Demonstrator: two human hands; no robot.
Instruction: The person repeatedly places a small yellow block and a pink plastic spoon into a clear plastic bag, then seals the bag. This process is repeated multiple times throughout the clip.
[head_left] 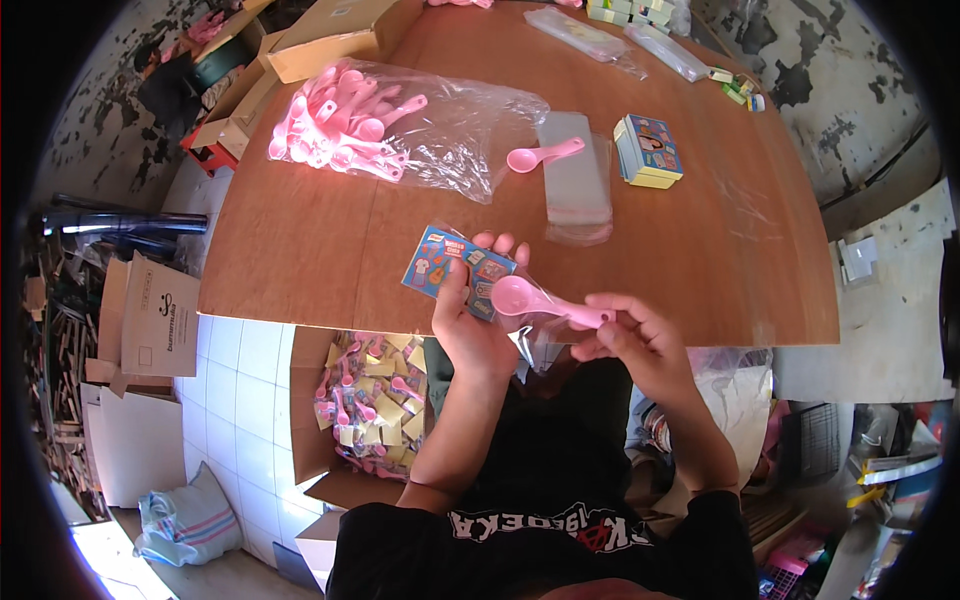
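Note:
My left hand [470, 325] is closed around a blue printed card [432, 262], the thumb lying across its front. Clear plastic film [538, 325], which looks like a small bag, hangs at that hand's fingers. A pink measuring spoon [530, 297] is pinched by its handle in my right hand [640, 340]; its bowl overlaps the card's right end. Beyond my hands, a second pink spoon [545, 154] lies partly over a stack of clear plastic sleeves [578, 195]. Right of the sleeves sits a stack of blue-and-yellow cards [650, 152].
A clear bag [465, 135] spills pink spoons [345, 125] at the table's [330, 250] left. An open carton [310, 440] of packed spoons and cards stands below the front edge. More plastic packs [580, 35] lie at the far side, with cardboard boxes [335, 40] at the far left.

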